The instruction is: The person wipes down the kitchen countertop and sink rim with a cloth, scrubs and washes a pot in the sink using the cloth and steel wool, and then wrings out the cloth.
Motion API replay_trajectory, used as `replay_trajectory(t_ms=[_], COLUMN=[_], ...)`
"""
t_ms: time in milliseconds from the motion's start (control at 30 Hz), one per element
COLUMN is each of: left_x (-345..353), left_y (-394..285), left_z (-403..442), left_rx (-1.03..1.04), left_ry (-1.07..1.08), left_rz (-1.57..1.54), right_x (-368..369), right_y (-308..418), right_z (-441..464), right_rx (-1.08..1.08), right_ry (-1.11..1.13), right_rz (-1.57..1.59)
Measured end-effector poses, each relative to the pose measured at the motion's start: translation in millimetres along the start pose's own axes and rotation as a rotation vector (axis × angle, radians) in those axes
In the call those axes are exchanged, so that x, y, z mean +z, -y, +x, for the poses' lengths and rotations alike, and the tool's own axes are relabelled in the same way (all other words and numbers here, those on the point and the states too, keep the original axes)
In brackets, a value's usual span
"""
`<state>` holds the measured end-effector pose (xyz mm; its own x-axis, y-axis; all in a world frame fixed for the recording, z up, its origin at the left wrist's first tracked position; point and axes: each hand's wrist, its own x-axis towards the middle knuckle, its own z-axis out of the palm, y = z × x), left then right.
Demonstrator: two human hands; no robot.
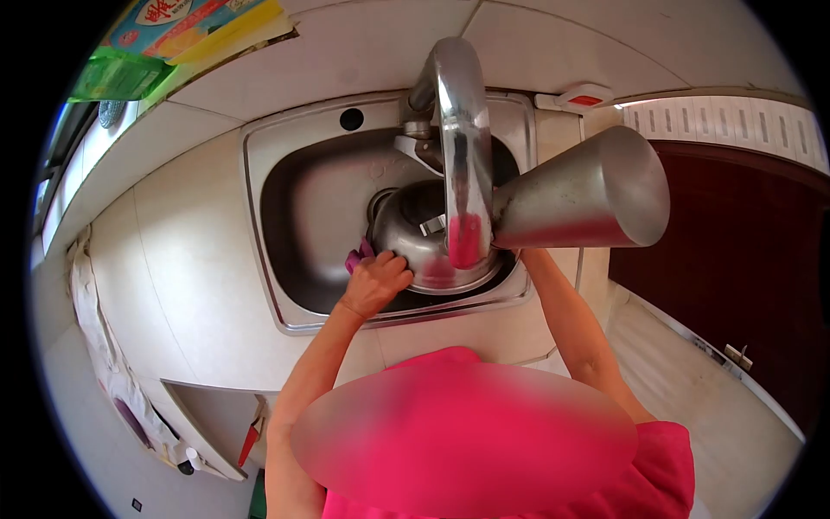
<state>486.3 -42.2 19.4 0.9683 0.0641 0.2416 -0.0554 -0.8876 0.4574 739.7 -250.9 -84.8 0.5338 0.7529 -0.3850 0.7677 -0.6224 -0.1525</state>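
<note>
A rounded stainless steel vessel (402, 238) sits in the right part of the steel sink (316, 199), partly hidden by the tap. Against its left side, my left hand (377, 281) is closed with fingers bent, and a purple cloth (359, 257) sticks out from under them. A wide metal cone (571, 195) slants up to the right from near the vessel; whether the two are joined is hidden behind the tap. My right forearm (562, 311) reaches up to the cone's lower side. The cone covers my right hand, so its fingers and grip are out of sight.
A tall curved chrome tap (465, 147) stands over the sink, close to both hands. White tiled counter (199, 251) surrounds the basin. A white and red device (584, 95) lies at the back right. Packages (186, 26) stand on a ledge at upper left. A red-handled tool (251, 439) hangs at lower left.
</note>
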Motion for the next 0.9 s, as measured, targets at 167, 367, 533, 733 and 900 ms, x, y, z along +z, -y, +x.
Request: replay_trajectory(t_ms=[167,367,533,733,900], left_x=[-8.5,-9.0,-4.3,15.3,20.0], left_y=[7.2,16.3,13.9,21.9,26.3], left_z=[1.4,-3.8,-2.7,-34.0,-47.8], left_rx=[-0.136,-0.405,-0.44,-0.605,-0.78], left_ry=[-0.025,-0.168,-0.19,-0.237,-0.264], left_rz=[-0.005,-0.179,-0.22,-0.343,-0.429], right_x=[-14.6,-78.7,-135.4,-71.4,0.9], right_y=[-3.7,36.9,120.5,63.8,11.7], right_z=[26.6,18.0,-17.5,-16.2,-20.8], right_rx=[-0.088,-0.227,-0.492,-0.422,-0.282], right_ry=[-0.076,-0.102,-0.067,-0.038,-0.122], right_rz=[0.159,0.535,0.603,0.517,0.216])
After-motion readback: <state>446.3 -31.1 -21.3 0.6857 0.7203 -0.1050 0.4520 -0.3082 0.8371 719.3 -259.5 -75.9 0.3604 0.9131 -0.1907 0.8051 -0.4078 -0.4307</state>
